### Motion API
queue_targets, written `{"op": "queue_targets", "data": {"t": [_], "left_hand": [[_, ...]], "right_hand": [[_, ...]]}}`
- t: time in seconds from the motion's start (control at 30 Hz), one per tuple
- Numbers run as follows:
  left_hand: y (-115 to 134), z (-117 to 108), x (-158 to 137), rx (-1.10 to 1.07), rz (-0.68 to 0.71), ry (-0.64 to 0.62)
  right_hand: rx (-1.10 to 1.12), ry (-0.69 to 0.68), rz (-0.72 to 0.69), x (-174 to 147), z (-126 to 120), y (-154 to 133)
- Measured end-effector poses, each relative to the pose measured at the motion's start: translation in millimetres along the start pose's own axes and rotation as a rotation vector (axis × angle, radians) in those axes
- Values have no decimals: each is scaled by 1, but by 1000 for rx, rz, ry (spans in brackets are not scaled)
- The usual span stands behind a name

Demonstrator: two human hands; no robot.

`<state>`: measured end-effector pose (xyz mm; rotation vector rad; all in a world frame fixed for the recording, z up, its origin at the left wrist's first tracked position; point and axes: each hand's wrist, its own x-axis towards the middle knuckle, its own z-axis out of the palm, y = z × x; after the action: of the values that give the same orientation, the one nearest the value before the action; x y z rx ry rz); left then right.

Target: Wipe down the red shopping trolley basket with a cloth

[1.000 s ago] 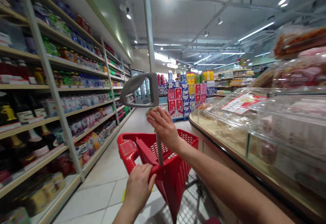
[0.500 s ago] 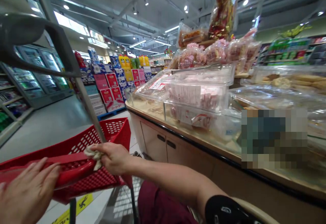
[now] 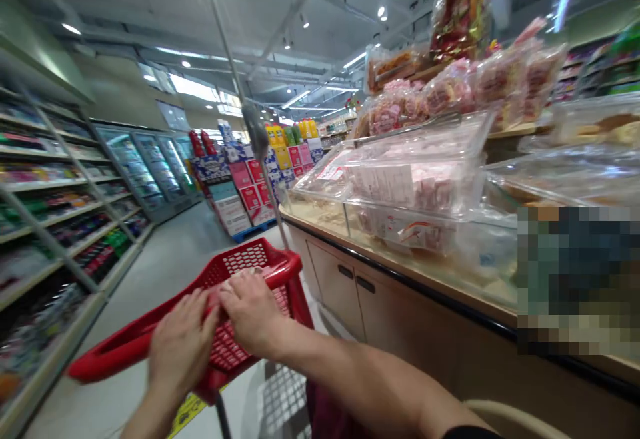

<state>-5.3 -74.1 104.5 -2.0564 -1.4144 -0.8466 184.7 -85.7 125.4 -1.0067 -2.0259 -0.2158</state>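
Observation:
A red plastic shopping cart (image 3: 230, 347) with perforated walls stands in front of me, its rounded handle (image 3: 115, 358) facing my side. Over the middle of that handle my left hand (image 3: 180, 339) is curled, fingers draped across the bar. Close beside it, my right hand (image 3: 253, 309) presses down on the same bar, closed on a pale cloth (image 3: 258, 270); most of the cloth is hidden beneath the fingers. A thin metal pole (image 3: 273, 186) with a grey grip-like part rises behind the cart's far right end.
To the right runs a wooden counter (image 3: 330, 282) with clear plastic boxes (image 3: 425, 186) and bagged pink goods (image 3: 400, 107). Stocked shelves (image 3: 65, 192) line the left, with glass-door fridges (image 3: 150, 166) beyond. Stacked cartons (image 3: 250, 189) stand ahead. A pixelated patch covers part of the counter.
My view has turned left, showing more shelving. My right hand has moved along the handle towards the left hand, and the cloth, plainly seen before, is now mostly covered. The left hand curls more.

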Motion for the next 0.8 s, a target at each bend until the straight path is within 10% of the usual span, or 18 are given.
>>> {"op": "queue_targets", "data": {"t": [0.23,0.4,0.57,0.8], "left_hand": [[28,-15,-1,198,-82,-54],[44,-13,0,231,-14,-30],[45,-15,-4,252,-8,-8],[31,-22,-17,206,3,5]], "right_hand": [[78,125,343,-14,-6,52],[164,121,58,-13,9,37],[182,218,306,-5,5,57],[263,100,26,-5,11,26]]}}
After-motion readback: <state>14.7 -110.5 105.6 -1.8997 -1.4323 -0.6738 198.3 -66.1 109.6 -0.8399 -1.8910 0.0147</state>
